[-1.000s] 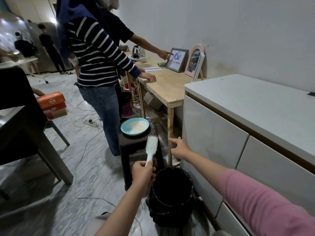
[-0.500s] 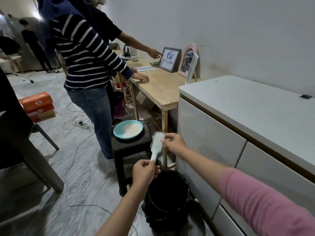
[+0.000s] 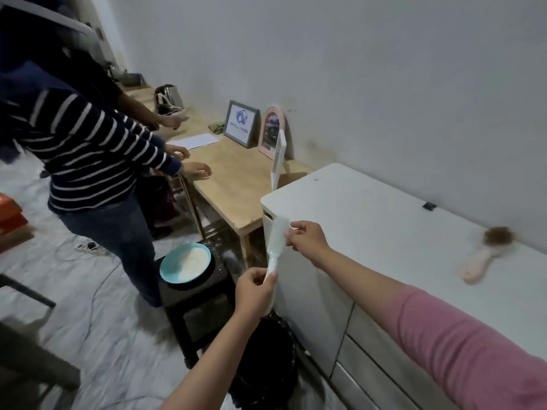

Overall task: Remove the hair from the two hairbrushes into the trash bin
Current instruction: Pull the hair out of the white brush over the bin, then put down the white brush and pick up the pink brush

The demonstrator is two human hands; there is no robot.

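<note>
My left hand grips the handle of a white hairbrush and holds it upright in front of the white cabinet's corner. My right hand pinches at the bristles of the brush head. Whether it has hair between its fingers is too small to tell. Directly below, on the floor, stands the black trash bin. A second, pink hairbrush lies on the white cabinet top at the right, its head covered with a clump of brown hair.
A black stool with a blue plate stands left of the bin. Behind it is a wooden table with picture frames. A person in a striped top stands at the table with another behind. Cables lie on the floor.
My right hand has come from open air onto the brush head. The view has swung right, so the pink brush on the cabinet now shows. The brush has risen toward the cabinet corner.
</note>
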